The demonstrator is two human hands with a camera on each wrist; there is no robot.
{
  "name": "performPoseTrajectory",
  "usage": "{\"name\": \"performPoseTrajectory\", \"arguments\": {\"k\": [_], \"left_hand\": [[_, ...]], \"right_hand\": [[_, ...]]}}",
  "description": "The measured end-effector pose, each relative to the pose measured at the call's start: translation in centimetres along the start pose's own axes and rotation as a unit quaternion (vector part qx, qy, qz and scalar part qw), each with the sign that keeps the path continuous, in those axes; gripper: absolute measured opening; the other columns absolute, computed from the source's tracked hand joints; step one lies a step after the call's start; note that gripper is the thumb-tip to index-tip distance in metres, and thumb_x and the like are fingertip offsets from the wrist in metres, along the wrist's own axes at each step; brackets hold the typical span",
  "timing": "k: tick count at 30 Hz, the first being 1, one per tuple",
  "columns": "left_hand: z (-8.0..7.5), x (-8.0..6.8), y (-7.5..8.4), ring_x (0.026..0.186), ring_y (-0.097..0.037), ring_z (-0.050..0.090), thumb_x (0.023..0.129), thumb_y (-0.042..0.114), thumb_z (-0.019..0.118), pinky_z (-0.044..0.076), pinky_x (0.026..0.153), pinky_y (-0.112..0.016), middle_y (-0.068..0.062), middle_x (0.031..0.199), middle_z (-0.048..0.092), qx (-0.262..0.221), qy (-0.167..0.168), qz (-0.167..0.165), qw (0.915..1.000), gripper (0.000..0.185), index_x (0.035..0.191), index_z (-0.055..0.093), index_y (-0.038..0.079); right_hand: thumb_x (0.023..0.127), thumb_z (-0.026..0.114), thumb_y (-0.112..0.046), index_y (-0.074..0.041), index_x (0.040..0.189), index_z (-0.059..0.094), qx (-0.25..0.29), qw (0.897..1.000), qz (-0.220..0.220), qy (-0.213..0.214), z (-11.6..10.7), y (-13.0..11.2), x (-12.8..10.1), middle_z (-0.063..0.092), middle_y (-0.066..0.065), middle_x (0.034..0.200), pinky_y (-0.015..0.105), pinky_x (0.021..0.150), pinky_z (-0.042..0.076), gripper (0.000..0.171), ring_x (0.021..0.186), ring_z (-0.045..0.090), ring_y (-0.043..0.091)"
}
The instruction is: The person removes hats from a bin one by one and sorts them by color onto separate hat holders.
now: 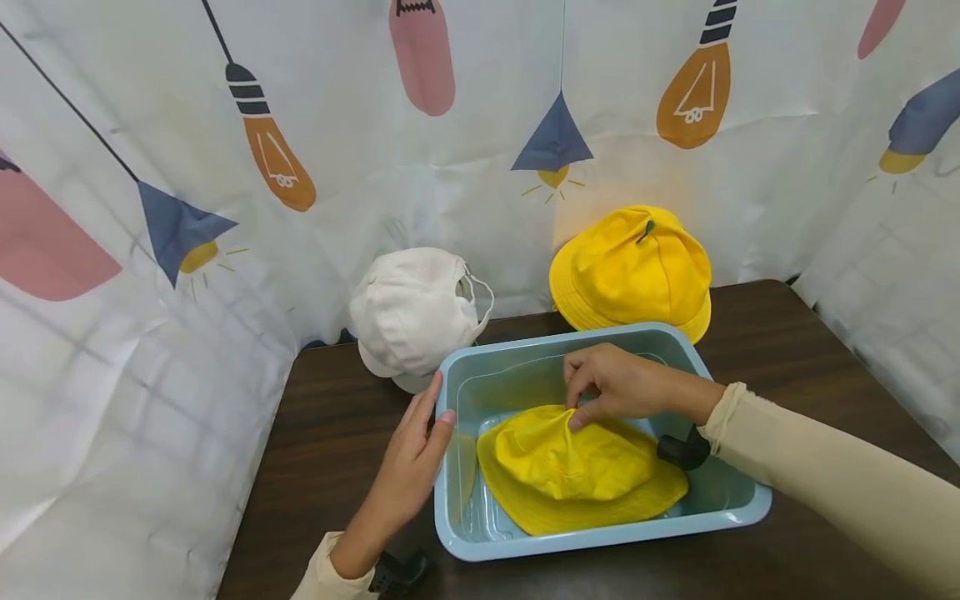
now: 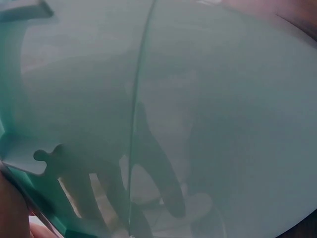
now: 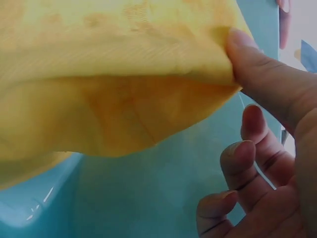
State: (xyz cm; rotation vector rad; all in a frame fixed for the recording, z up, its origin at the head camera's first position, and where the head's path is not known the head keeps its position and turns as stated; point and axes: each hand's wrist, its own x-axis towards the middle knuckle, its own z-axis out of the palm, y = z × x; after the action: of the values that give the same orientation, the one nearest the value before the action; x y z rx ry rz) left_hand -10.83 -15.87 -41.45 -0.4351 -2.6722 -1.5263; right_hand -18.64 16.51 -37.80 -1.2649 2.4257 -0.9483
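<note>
We look down at a dark wooden table (image 1: 337, 425) with a light blue plastic tub (image 1: 592, 537) at its middle, its long side running left to right. Inside the tub lies a yellow bucket hat (image 1: 577, 483), crown up, spread across the near half of the tub floor with its brim reaching toward the near wall.

Our right hand (image 1: 622, 383) reaches in from the right, directly over the hat. Its thumb and forefinger pinch a fold of yellow cloth at the top of the crown, toward the hat's far left side. The right wrist view shows that pinched fabric (image 3: 124, 74) close up, with the other fingers (image 3: 247, 158) curled loosely below it, holding nothing.

Our left hand (image 1: 416, 450) rests on the tub's left rim from outside, fingers nearly straight along the wall, thumb tip over the edge. It touches the tub, not the hat. The right hand is therefore the nearer one to the hat.

Beyond the tub, at the far edge of the table, sit a white cap (image 1: 412, 312) to the left and a second yellow bucket hat (image 1: 633, 267) to the right, both against a curtain printed with light bulbs (image 1: 480, 125).
</note>
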Motion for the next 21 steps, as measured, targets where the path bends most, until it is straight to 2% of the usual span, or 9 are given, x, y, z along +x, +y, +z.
{"name": "performPoseTrajectory", "arguments": {"k": [12,21], "left_hand": [[-0.01,0.12,-0.08,0.133,-0.026,0.052,0.110,0.029,0.047,0.043,0.112,-0.051,-0.009,0.156,0.043,-0.005,-0.003,0.004,1.0000,0.061,0.164,0.022,0.015],[0.03,0.06,0.01,0.133,-0.026,0.051,0.110,0.028,0.047,0.042,0.112,-0.051,-0.009,0.156,0.042,-0.010,-0.005,0.000,0.9999,0.061,0.164,0.022,0.015]], "right_hand": [[0.083,0.085,-0.030,-0.024,0.087,0.082,0.035,0.999,0.005,0.016,-0.02,0.21,0.12,0.062,0.003,0.086,0.020,0.059,0.044,0.008,0.063,0.048,0.005],[0.084,0.083,-0.030,-0.021,0.087,0.082,0.072,0.997,-0.010,0.031,-0.07,0.40,0.13,0.060,-0.003,0.084,0.022,0.061,0.044,0.009,0.066,0.048,0.009]]}}
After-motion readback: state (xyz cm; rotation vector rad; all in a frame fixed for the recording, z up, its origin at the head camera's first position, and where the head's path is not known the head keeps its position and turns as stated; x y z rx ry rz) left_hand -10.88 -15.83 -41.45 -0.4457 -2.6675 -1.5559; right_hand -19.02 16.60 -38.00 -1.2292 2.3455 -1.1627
